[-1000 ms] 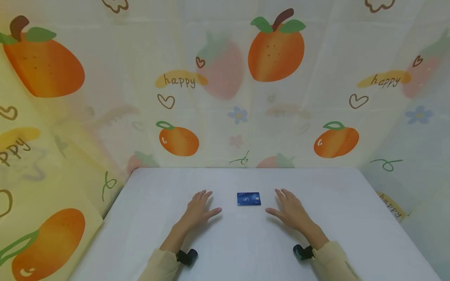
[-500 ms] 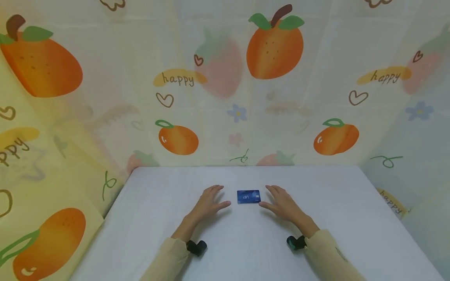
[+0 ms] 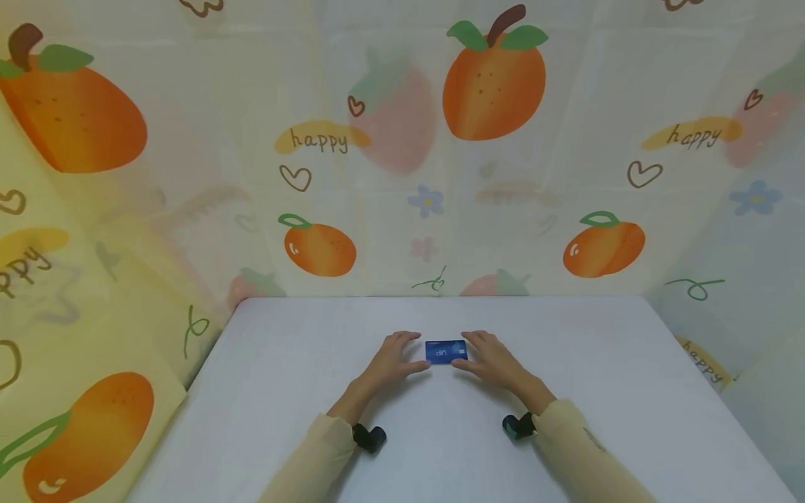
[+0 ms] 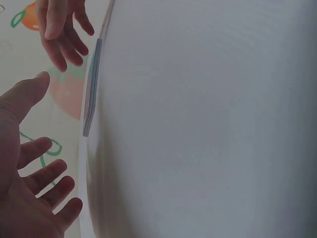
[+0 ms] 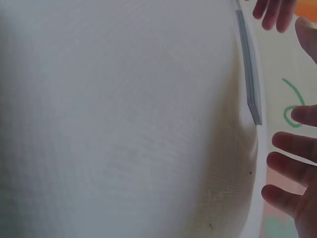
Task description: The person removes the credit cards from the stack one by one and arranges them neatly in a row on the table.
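Backdrop: pale cloth (image 3: 534,164) printed with oranges and strawberries hangs beyond the far edge of the white table (image 3: 440,447).
Just changed: over the last second the left hand (image 3: 393,362) and the right hand (image 3: 493,361) have drawn inward from either side, narrowing the gap around the blue card (image 3: 446,351), which shows no clear shift on the table.
Meaning: I judge this to be the end of a two-handed approach, with no grip made so far.
Blue card: flat on the table, between the hands; the wrist views show layered lines along its edge.
Left fingers: wide, thumb well apart from the rest, holding nothing; its tip is by the card's near left corner.
Right fingers: also wide and holding nothing; the thumb tip overlaps the near right corner in the head view.
Contact: whether that thumb touches, I cannot tell.
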The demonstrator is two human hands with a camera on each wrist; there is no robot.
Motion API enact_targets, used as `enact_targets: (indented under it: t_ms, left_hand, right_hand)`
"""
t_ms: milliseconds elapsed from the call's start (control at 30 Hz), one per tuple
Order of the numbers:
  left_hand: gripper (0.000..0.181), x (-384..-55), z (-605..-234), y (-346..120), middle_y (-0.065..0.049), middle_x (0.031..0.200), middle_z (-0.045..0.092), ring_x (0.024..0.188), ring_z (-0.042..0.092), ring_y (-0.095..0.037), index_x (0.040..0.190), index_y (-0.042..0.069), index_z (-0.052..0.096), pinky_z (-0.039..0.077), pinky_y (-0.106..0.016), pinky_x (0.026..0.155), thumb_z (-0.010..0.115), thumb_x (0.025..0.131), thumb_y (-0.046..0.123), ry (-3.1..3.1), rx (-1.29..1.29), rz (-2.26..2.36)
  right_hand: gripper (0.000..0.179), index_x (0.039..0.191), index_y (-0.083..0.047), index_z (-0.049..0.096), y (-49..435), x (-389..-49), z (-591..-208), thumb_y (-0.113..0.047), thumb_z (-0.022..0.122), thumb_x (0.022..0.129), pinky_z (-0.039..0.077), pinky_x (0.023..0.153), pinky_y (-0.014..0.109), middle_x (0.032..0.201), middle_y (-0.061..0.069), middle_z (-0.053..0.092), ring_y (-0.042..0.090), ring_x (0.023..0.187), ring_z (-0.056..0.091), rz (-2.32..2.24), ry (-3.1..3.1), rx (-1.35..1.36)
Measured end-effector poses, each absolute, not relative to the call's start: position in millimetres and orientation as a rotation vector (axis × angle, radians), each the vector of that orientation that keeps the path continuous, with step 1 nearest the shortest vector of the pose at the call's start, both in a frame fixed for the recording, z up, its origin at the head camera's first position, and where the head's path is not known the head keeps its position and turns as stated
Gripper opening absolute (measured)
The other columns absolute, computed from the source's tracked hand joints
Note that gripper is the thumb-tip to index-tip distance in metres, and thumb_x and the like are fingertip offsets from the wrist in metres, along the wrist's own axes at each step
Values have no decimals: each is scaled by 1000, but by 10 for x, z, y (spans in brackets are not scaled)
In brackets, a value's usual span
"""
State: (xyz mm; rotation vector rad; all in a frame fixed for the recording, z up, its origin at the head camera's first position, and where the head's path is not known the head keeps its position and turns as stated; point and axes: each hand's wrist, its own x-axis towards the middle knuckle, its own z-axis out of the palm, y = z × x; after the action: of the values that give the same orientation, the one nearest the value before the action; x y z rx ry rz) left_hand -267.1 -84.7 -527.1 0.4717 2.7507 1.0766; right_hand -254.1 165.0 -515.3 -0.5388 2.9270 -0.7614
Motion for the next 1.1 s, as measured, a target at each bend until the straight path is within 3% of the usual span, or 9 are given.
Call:
enact_targets:
  t_ms: [300,900,1100]
  left_hand:
    - [68,-2713,-5252,-745,-17,143,48,134,42,-35,138,8,52,37,-52,110,75,82,40,2767,507,1012]
    - [66,-2878,-5295,-620,-14,133,55,125,48,-31,136,11,55,40,-47,107,77,81,40,2795,542,847]
    - [64,-2895,-5323,-587,-14,128,58,120,51,-30,133,10,57,42,-46,105,79,79,37,2832,582,784]
  right_hand:
    - [75,141,-3,47,1607,-2625,-5199,-53,64,88,38,107,56,140,21,50,38,130,46,-686,2909,-551]
    - [69,131,-3,58,1595,-2803,-5186,-46,75,81,47,96,47,122,18,60,31,110,56,-539,2940,-635]
    - [63,130,-2,58,1574,-2816,-5173,-38,76,82,46,99,47,123,17,59,31,111,55,-503,2919,-610]
